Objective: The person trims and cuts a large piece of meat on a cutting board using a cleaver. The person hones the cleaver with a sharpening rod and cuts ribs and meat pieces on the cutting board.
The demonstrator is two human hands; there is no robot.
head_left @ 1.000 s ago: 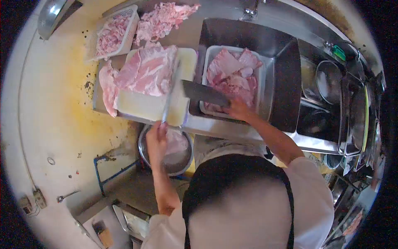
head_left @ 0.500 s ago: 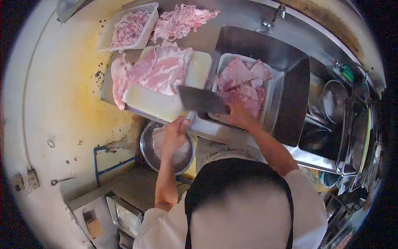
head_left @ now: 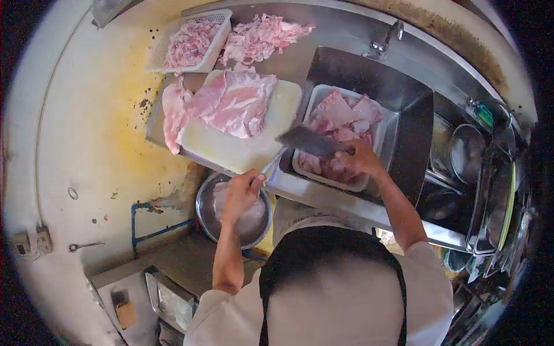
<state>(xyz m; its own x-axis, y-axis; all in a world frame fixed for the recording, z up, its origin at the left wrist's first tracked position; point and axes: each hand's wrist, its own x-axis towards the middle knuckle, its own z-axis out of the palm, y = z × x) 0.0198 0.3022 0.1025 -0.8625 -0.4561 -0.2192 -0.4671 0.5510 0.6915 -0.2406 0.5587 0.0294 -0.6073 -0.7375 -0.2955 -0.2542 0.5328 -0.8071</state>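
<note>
While left fingers grip a slim tool (by the board's bare edge), right fingers clutch a cleaver.

The cleaver has a dark, matt metal blade, while the slim knife shows a paler, brighter metal. The cutting board looks like smooth, cream-coloured plastic with a faint wet sheen. The broad meat slab is moist and softly glossy; the heaped trimmings are ragged and rough. White plastic forms both the perforated basket and the smooth-walled tray. The sink is brushed-looking steel, the faucet polished chrome, the round bowl shiny metal. The shirt sleeve is matt cloth, and the wall smooth but stained.
</note>
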